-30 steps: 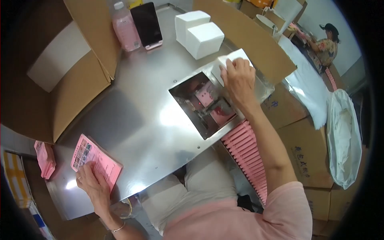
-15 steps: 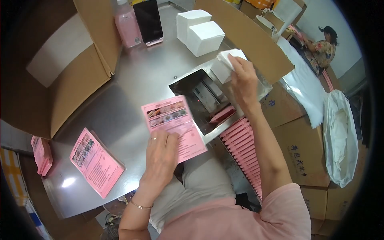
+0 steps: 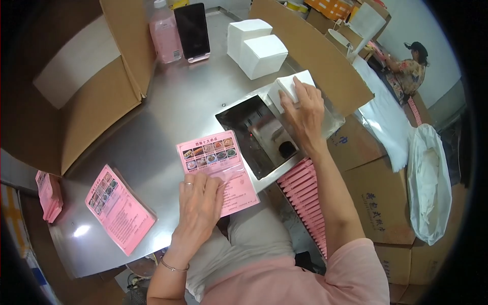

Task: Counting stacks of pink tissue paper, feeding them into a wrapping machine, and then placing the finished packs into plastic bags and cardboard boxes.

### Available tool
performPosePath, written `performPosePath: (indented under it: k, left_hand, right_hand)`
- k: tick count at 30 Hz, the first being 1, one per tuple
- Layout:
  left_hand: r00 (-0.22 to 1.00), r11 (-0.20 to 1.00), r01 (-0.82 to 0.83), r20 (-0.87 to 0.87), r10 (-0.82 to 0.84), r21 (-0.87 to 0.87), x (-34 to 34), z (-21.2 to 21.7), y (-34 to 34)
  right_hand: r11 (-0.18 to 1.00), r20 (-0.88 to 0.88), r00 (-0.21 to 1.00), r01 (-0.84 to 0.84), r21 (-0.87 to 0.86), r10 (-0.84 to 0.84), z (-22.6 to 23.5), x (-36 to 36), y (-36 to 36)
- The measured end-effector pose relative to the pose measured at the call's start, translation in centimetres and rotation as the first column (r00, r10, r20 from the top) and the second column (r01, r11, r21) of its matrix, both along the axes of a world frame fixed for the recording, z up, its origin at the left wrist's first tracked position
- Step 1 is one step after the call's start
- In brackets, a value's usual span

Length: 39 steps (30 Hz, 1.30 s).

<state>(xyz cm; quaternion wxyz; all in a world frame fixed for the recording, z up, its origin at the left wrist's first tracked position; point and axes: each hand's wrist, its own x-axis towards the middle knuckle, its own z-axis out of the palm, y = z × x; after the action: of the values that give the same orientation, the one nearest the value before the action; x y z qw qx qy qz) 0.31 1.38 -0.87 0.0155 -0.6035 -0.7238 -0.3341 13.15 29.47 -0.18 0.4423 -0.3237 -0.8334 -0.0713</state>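
My left hand [image 3: 201, 206] bends its fingers over a pink printed paper sleeve [image 3: 211, 152], pressing on it beside a see-through strip across its middle. The sleeve lies at the table's front edge, its lower part over my lap. My right hand [image 3: 306, 114] has its thumb and fingers around the upper part of a white napkin stack [image 3: 277, 96]. Its fingertips rest on the stack's top and side. Between the hands is a rectangular metal-framed opening [image 3: 256, 137] in the table, with a shiny plate and a small red light inside.
More pink sleeves [image 3: 119, 211] lie left, and another bundle [image 3: 49, 198] at the edge. Two napkin stacks [image 3: 262, 56], a phone [image 3: 193, 33] and a pink bottle [image 3: 165, 35] stand behind. Pink packets [image 3: 305, 201] line up below. Cardboard boxes [image 3: 378, 195] flank me; a person [image 3: 406, 68] works far right.
The pink packet seen inside the opening is gone from view. My right fingers have spread and shifted on the napkin stack. The sleeve under my left hand has moved slightly toward me.
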Motion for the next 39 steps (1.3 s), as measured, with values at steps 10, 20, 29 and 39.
performPosePath:
  k: [10, 20, 29, 39]
  left_hand:
    - [1.000, 1.000, -0.003, 0.013, 0.003, 0.009, -0.1, 0.5, 0.1]
    - [0.999, 0.999, 0.041, 0.032, -0.041, 0.016, -0.1, 0.0, 0.0]
    - [0.986, 0.972, -0.117, -0.141, 0.089, -0.206, -1.6, 0.7, -2.3]
    - [0.943, 0.951, -0.254, -0.265, 0.202, -0.177, 0.0, 0.3, -1.4]
  right_hand:
    - [0.993, 0.028, 0.999, -0.016, -0.116, 0.020, 1.0, 0.2, 0.9]
    - [1.000, 0.050, 0.999, -0.013, -0.015, 0.014, 0.4, 1.1, 1.0]
    - [0.673, 0.349, 0.598, -0.724, -0.151, 0.721, -2.2, -0.6, -15.8]
    - [0.856, 0.216, 0.829, -0.488, -0.169, 0.515, -1.5, -2.2, -12.3]
